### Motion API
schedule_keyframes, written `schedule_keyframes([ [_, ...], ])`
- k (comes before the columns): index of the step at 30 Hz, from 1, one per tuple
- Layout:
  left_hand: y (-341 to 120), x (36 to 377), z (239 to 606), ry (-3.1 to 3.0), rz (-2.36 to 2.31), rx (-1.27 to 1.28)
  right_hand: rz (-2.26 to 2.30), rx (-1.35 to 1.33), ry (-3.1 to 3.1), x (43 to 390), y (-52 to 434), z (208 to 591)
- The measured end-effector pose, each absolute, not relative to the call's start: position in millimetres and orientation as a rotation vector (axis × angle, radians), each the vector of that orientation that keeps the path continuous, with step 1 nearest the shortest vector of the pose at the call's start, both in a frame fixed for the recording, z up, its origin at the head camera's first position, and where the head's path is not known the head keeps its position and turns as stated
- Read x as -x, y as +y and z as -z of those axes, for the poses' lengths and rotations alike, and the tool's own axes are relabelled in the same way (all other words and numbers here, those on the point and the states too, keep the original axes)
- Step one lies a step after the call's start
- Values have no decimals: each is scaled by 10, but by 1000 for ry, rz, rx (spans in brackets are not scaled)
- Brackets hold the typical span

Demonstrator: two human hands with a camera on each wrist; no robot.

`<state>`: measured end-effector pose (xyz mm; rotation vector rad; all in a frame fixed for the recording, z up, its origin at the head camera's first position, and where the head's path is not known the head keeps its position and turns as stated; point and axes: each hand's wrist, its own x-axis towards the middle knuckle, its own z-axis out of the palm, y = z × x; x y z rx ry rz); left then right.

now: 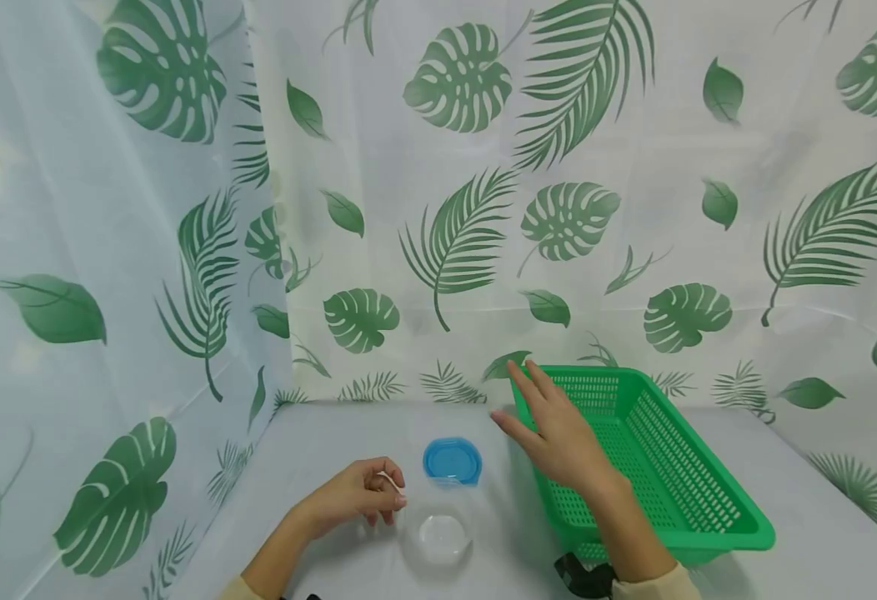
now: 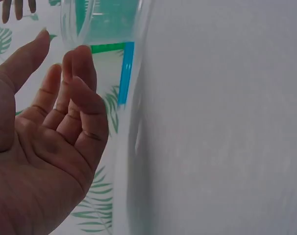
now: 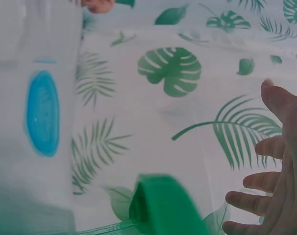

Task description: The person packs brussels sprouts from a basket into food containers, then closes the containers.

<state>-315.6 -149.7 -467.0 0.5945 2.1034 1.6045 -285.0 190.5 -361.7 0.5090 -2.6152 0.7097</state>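
My left hand [image 1: 359,496] is beside a small clear plastic container [image 1: 442,537] on the white table. In the left wrist view its fingers [image 2: 92,110] are loosely bent with nothing between them, fingertips right at the container's side [image 2: 102,22]. Behind the container lies a blue lid [image 1: 452,461], a flat blue oval [image 3: 43,113] in the right wrist view. My right hand [image 1: 562,437] is raised, fingers spread and nothing held. It overlaps the left rim of a green plastic basket [image 1: 697,442] in the head view.
The perforated basket stands on the right of the white table [image 1: 333,429]. A leaf-printed curtain [image 1: 438,250] rises behind the table, and another side of it [image 1: 108,333] stands along the left. A black wrist device [image 1: 584,577] is at my right forearm.
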Motion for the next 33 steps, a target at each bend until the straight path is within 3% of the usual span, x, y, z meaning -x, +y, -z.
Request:
schedule_keyframes([
  [25, -1406, 3134, 4686, 1930, -1654, -601, -702, -614, -2548, 2723, 1846, 3066],
  [33, -1391, 3110, 4680, 1908, -1660, -615, -611, -635, -2581, 2826, 1882, 2903],
])
